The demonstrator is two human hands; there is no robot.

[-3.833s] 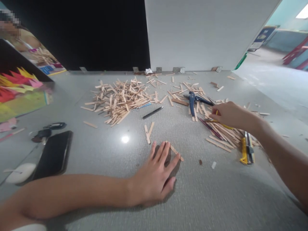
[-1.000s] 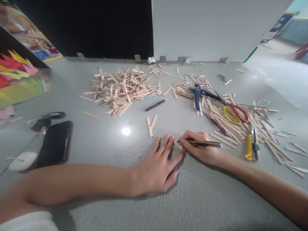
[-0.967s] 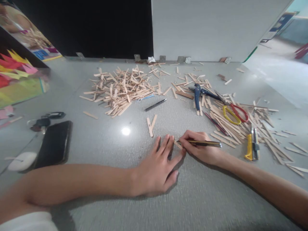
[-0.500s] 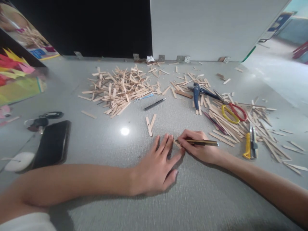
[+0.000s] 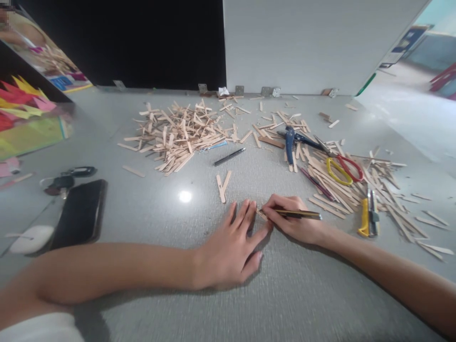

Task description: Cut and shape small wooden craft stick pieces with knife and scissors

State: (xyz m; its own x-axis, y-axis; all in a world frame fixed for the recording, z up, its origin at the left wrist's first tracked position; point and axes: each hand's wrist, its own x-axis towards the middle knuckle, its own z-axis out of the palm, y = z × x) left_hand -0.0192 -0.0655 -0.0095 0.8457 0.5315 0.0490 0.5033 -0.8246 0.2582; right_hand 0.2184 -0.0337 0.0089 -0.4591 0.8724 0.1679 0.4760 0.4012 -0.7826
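My left hand (image 5: 235, 244) lies flat on the grey table with its fingers spread, the fingertips against a small wooden stick piece (image 5: 261, 215) that is mostly covered. In my right hand (image 5: 294, 221) a dark pencil with a gold stripe (image 5: 302, 214) is gripped like for writing, its tip touching down at the stick piece beside my left fingers. Just beyond my left fingertips, two wooden sticks (image 5: 223, 186) form a V. A dark pen (image 5: 230, 156) rests farther back.
A heap of wooden sticks (image 5: 181, 133) sits at the back left; more are scattered right, with blue-handled pliers (image 5: 290, 145), scissors (image 5: 344, 170) and a yellow cutter (image 5: 364, 218). At left are a phone (image 5: 80, 213), keys (image 5: 59, 184) and a white mouse (image 5: 32, 239). An upright black-and-white panel (image 5: 285, 42) stands behind.
The view has shifted slightly. Both hands stay in nearly the same place, and the pencil in my right hand has tilted a little.
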